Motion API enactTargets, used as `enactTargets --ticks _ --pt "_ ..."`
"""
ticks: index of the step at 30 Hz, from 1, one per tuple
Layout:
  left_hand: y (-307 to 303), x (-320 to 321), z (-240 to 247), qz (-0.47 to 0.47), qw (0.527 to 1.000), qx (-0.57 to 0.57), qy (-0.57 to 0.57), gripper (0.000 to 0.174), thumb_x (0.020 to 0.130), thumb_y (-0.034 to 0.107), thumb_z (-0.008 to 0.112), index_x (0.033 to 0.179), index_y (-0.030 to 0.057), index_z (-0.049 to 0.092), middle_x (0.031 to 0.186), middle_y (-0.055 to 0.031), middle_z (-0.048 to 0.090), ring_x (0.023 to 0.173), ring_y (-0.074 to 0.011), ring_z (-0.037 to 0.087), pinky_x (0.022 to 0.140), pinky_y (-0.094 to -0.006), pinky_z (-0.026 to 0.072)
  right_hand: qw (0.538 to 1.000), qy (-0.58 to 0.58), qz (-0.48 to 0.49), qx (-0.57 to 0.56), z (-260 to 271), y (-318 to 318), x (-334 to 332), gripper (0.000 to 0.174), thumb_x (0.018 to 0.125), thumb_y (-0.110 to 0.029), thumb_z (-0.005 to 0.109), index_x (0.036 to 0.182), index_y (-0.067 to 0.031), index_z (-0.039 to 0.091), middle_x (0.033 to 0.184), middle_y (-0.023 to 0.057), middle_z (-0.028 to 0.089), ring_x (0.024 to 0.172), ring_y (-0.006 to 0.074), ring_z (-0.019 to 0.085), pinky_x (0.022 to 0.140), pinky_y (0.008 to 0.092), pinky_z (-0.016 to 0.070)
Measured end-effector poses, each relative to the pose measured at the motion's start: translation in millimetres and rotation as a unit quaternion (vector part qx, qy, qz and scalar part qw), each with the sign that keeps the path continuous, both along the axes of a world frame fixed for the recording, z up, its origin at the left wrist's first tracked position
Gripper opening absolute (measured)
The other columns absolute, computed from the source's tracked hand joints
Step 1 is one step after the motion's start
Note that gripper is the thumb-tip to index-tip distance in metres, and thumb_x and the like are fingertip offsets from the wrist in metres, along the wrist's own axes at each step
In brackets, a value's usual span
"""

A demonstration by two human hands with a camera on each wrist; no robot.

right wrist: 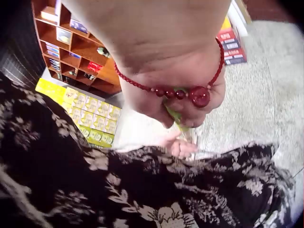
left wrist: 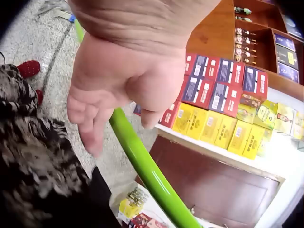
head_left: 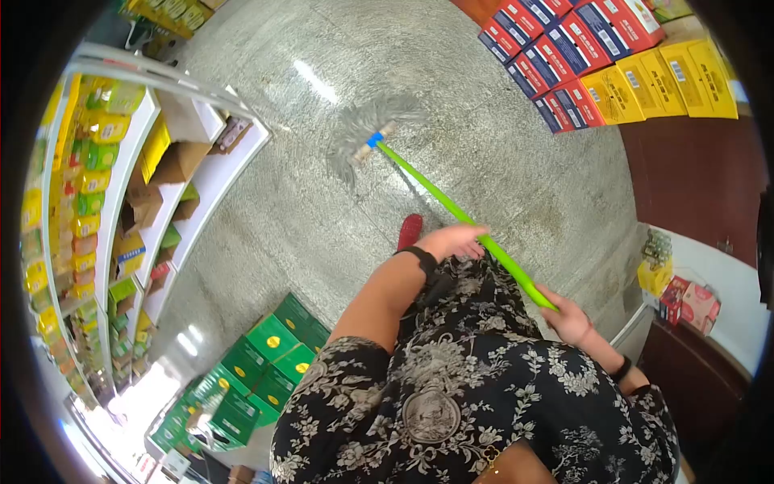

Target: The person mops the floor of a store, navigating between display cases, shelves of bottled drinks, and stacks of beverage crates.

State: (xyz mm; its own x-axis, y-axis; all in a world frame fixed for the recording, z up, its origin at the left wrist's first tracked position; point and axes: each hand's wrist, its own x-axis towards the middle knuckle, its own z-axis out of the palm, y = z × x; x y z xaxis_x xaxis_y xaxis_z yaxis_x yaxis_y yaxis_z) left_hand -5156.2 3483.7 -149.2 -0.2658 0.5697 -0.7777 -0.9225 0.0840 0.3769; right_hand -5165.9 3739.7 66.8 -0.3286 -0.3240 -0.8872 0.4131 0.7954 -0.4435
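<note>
A string mop with grey strands (head_left: pixel 352 133), a blue joint and a long green pole (head_left: pixel 435 192) slants across the head view, its strands spread on the floor. My left hand (head_left: pixel 459 240) holds the pole partway down, the thumb on one side and the fingers on the other. In the left wrist view the green pole (left wrist: pixel 147 166) runs out from between thumb and fingers. Nearer the body, my right hand (head_left: pixel 571 319) grips the pole's top end. Its fingers curl round the green end in the right wrist view, under a red bead bracelet (right wrist: pixel 166 92).
White shelves (head_left: pixel 205 173) with packets stand at the left. Green boxes (head_left: pixel 274 339) are stacked at lower left. Red and blue boxes (head_left: pixel 576 48) and yellow boxes (head_left: pixel 645 85) sit on a brown cabinet (head_left: pixel 685 177) at right. One red shoe (head_left: pixel 409 231) shows below the mop.
</note>
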Motion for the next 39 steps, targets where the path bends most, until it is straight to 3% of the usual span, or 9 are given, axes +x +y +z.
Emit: enactTargets --ticks 3,4,9,14,23,25,27,30,39 --pt "-57.9 -20.9 -4.3 0.197 0.966 -0.162 0.042 0.046 0.086 0.042 0.042 0.098 -0.0001 0.055 0.076 -0.0097 0.059 0.065 -0.0187 0.056 0.052 -0.0326 0.0403 0.996 -0.065 0.037 0.056 -31.9 -95.9 -34.5 0.047 0.086 -0.015 0.051 0.131 -0.0162 0.038 0.109 0.0114 0.057 0.093 0.0168 0.056 0.082 0.0259 0.0424" --pt "-80.9 -29.1 -40.1 0.217 0.956 -0.199 0.010 0.042 0.086 0.038 0.045 0.096 -0.0024 0.054 0.074 -0.0091 0.059 0.062 -0.0198 0.055 0.052 -0.0341 0.0419 0.998 0.031 0.016 -0.044 -52.4 -117.6 -36.1 0.047 0.086 -0.018 0.050 0.131 -0.0215 0.036 0.121 0.0136 0.051 0.110 0.0216 0.050 0.092 0.0272 0.0370" --pt "-161.2 -66.4 -48.0 0.231 0.920 -0.304 0.086 0.045 0.082 0.046 0.048 0.096 0.0033 0.053 0.082 -0.0074 0.060 0.066 -0.0157 0.058 0.046 -0.0263 0.0346 0.979 0.140 0.033 -0.146 -182.2 -211.6 -51.8 0.053 0.084 -0.025 0.051 0.133 -0.0240 0.032 0.114 0.0175 0.053 0.102 0.0279 0.053 0.089 0.0321 0.0399" --pt "-155.6 -73.7 -46.6 0.185 0.919 -0.347 0.025 0.043 0.082 0.043 0.051 0.100 0.0042 0.052 0.083 -0.0075 0.061 0.064 -0.0145 0.057 0.045 -0.0246 0.0333 0.989 0.074 0.054 -0.119 -164.0 -208.3 -59.7 0.052 0.086 -0.020 0.049 0.134 -0.0202 0.030 0.121 0.0165 0.050 0.106 0.0263 0.052 0.092 0.0300 0.0380" --pt "-35.6 -7.1 -81.0 0.059 0.968 -0.245 0.015 0.037 0.085 0.035 0.049 0.102 0.0012 0.047 0.076 -0.0093 0.062 0.056 -0.0142 0.056 0.038 -0.0236 0.0305 0.989 0.091 0.014 -0.118 -130.4 -11.1 34.3 0.054 0.083 -0.022 0.049 0.134 -0.0273 0.030 0.120 0.0128 0.051 0.103 0.0258 0.054 0.089 0.0299 0.0407" --pt "9.8 2.7 -71.5 0.030 0.974 -0.223 -0.003 0.037 0.086 0.034 0.048 0.104 0.0023 0.046 0.077 -0.0097 0.063 0.055 -0.0140 0.056 0.038 -0.0231 0.0295 0.984 0.117 -0.007 -0.131 -110.3 28.5 42.7 0.054 0.082 -0.022 0.050 0.133 -0.0276 0.031 0.117 0.0123 0.053 0.098 0.0258 0.057 0.085 0.0306 0.0429" --pt "56.1 15.5 -61.7 0.001 0.978 -0.207 -0.021 0.037 0.086 0.034 0.047 0.107 0.0033 0.046 0.077 -0.0100 0.063 0.055 -0.0138 0.056 0.037 -0.0227 0.0284 0.996 -0.045 0.078 0.016 -53.7 67.5 29.5 0.052 0.082 -0.024 0.050 0.131 -0.0294 0.035 0.103 0.0133 0.059 0.084 0.0274 0.060 0.076 0.0326 0.0464" --pt "127.6 38.4 -53.5 -0.073 0.984 -0.135 -0.091 0.040 0.086 0.038 0.045 0.111 0.0054 0.046 0.084 -0.0130 0.064 0.059 -0.0142 0.057 0.041 -0.0246 0.0304 0.997 0.057 0.057 -0.018 -39.9 147.7 70.6 0.050 0.082 -0.026 0.051 0.130 -0.0307 0.037 0.090 0.0152 0.061 0.073 0.0291 0.060 0.070 0.0336 0.0474" --pt "369.0 80.4 -5.0 -0.284 0.951 -0.013 -0.120 0.046 0.087 0.043 0.045 0.113 0.0047 0.047 0.091 -0.0189 0.063 0.066 -0.0177 0.059 0.044 -0.0249 0.0366 0.993 0.076 0.034 0.087 47.3 366.3 146.3 0.047 0.079 -0.020 0.055 0.124 -0.0279 0.045 0.077 0.0167 0.060 0.063 0.0278 0.058 0.064 0.0338 0.0466"
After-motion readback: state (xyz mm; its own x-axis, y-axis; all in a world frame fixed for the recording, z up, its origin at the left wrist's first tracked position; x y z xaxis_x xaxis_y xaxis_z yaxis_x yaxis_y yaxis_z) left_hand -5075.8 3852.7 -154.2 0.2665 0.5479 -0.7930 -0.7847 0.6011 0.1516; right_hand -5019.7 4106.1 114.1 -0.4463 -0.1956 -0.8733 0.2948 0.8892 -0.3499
